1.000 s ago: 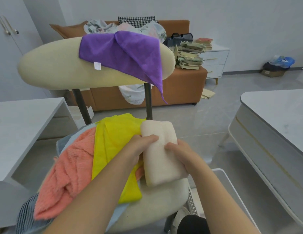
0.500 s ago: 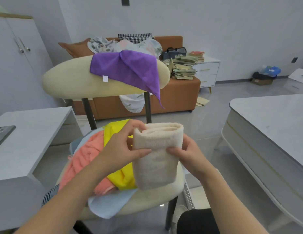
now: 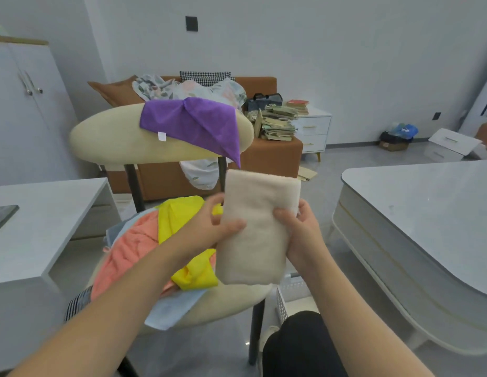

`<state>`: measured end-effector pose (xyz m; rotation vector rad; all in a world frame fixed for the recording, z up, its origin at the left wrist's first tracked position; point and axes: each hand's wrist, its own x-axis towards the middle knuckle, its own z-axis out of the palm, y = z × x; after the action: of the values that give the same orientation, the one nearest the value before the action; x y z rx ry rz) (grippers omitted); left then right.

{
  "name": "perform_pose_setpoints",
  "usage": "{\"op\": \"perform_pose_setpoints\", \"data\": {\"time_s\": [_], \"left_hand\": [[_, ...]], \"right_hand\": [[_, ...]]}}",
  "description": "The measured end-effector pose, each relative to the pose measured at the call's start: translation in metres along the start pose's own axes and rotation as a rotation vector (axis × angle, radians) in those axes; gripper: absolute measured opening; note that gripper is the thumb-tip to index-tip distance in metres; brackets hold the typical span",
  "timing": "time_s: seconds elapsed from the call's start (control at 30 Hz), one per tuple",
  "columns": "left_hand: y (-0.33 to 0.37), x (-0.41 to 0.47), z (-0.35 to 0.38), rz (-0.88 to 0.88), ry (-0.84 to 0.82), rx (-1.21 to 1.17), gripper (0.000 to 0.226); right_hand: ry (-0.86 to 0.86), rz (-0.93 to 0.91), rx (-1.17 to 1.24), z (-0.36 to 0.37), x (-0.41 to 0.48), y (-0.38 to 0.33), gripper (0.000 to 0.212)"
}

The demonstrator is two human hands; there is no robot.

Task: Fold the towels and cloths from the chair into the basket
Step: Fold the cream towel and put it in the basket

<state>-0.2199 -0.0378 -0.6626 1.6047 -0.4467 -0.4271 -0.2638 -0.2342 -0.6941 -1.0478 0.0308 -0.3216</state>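
Two hands on one folded cream towel: the left hand pinches its left edge, thumb laid across the front, and the right hand grips the right edge the same way. The towel is upright, lifted above the chair seat. Heaped on that seat are a yellow cloth, a coral towel and a pale blue cloth. A white basket peeks out just right of the seat. A purple cloth drapes the backrest.

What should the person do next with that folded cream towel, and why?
Probably lower the folded cream terry towel down to the right into the white slatted basket beside the cream padded chair. It already looks neatly folded, the left hand and right hand both grip it above the seat, and unfolded coloured cloths wait there.
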Motion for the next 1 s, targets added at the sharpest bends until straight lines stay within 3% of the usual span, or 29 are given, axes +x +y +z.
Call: {"op": "perform_pose_setpoints", "data": {"time_s": [0.07,0.13,0.2,0.27,0.37,0.47,0.6,0.73,0.8,0.87,0.93,1.0], "left_hand": [[-0.009,0.000,0.009,-0.099,-0.024,0.073,0.039],[-0.011,0.006,0.010,-0.092,0.100,0.043,0.019],[-0.011,0.018,0.010,-0.108,0.240,-0.084,0.016],[-0.011,0.029,0.013,-0.181,0.245,-0.319,0.016],[-0.031,0.043,0.024,-0.220,0.082,-0.628,0.029],[-0.050,0.051,0.046,-0.168,0.075,-0.472,0.034],[-0.066,0.077,0.082,-0.158,0.316,-0.089,0.026],[-0.088,0.101,0.106,-0.267,0.378,-0.230,0.027],[-0.094,0.106,0.118,-0.356,0.331,-0.362,0.022],[-0.102,0.115,0.133,-0.528,0.170,-0.417,0.042],[-0.116,0.126,0.146,-0.631,0.023,-0.391,0.062],[-0.130,0.135,0.160,-0.664,-0.031,-0.303,0.058]], "right_hand": [[0.052,0.033,0.112,-0.009,0.008,-0.004,0.064],[0.091,0.150,0.162,-0.021,0.013,-0.005,0.076],[0.160,0.309,0.224,-0.034,0.013,-0.001,0.083],[0.244,0.391,0.308,-0.048,0.016,0.006,0.058],[0.352,0.390,0.417,-0.071,0.019,0.014,0.028],[0.403,0.375,0.475,-0.088,0.017,0.018,0.017],[0.410,0.389,0.472,-0.113,0.018,0.027,0.021],[0.488,0.384,0.461,-0.145,0.019,0.038,0.025],[0.527,0.376,0.500,-0.161,0.018,0.045,0.032],[0.573,0.366,0.522,-0.182,0.019,0.053,0.041],[0.606,0.360,0.510,-0.203,0.022,0.063,0.041],[0.621,0.352,0.480,-0.223,0.025,0.072,0.040]]}}
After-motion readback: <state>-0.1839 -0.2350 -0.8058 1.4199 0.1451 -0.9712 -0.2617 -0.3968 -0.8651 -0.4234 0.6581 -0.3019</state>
